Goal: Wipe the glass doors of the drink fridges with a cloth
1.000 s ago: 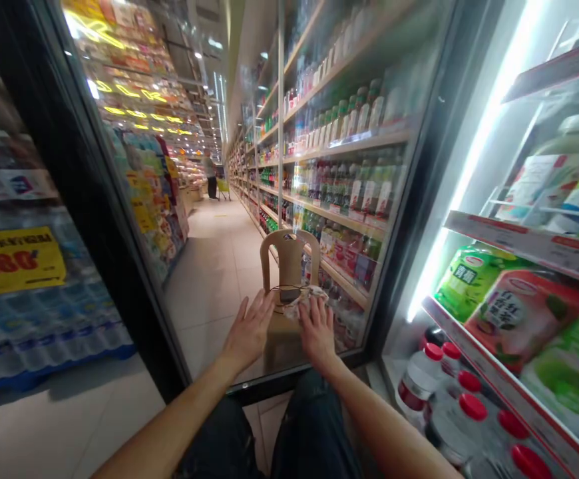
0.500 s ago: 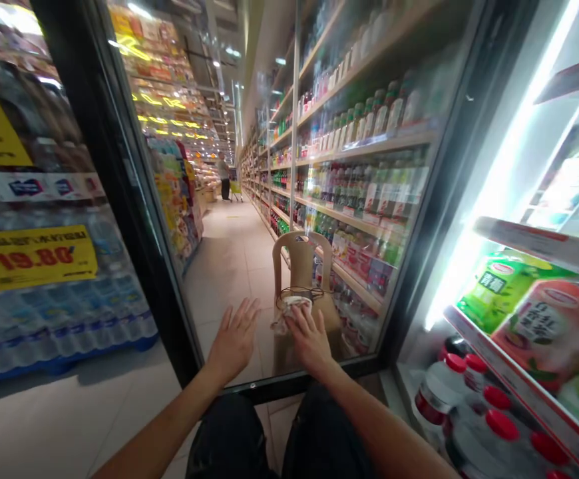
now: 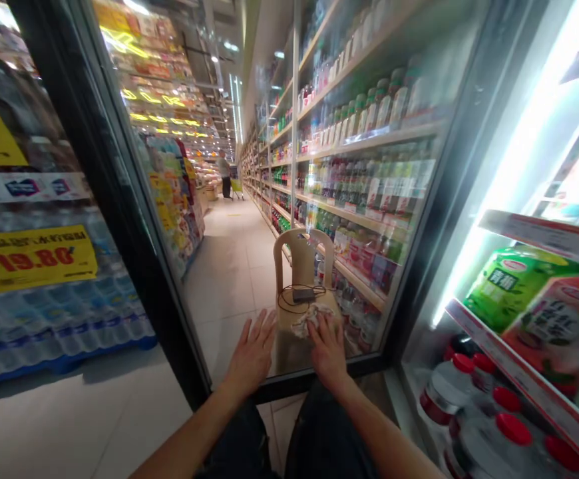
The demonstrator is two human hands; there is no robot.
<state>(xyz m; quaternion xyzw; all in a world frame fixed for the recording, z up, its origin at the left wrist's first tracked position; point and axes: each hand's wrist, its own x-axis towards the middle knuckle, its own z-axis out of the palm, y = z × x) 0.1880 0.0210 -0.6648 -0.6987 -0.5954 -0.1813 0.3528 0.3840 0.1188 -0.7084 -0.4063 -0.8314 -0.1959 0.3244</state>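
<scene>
A glass door with a black frame (image 3: pixel 127 219) stands in front of me, its pane reaching down to my knees. My right hand (image 3: pixel 330 352) presses a crumpled whitish cloth (image 3: pixel 299 325) with reddish marks against the lower pane, fingers over it. Left of it, my left hand (image 3: pixel 250 349) is held up with fingers stretched out and nothing in it; its palm faces the glass and seems to touch it. Through the pane shows a beige chair (image 3: pixel 302 263), with a dark flat box (image 3: pixel 303 294) and a thin looped cable on its seat.
On the right, a lit cooler holds green and pink packs (image 3: pixel 512 286) on a shelf (image 3: pixel 544 379), above red-capped bottles (image 3: pixel 446 386). Bottled water packs (image 3: pixel 60 293) are stacked at left. Beyond the glass run drink shelves (image 3: pixel 359 216) and an aisle, with a person (image 3: pixel 225 179) far off.
My right hand has slid the cloth to the right and slightly down across the glass. My left hand has shifted right and a little lower, still flat. The box on the chair now shows fully.
</scene>
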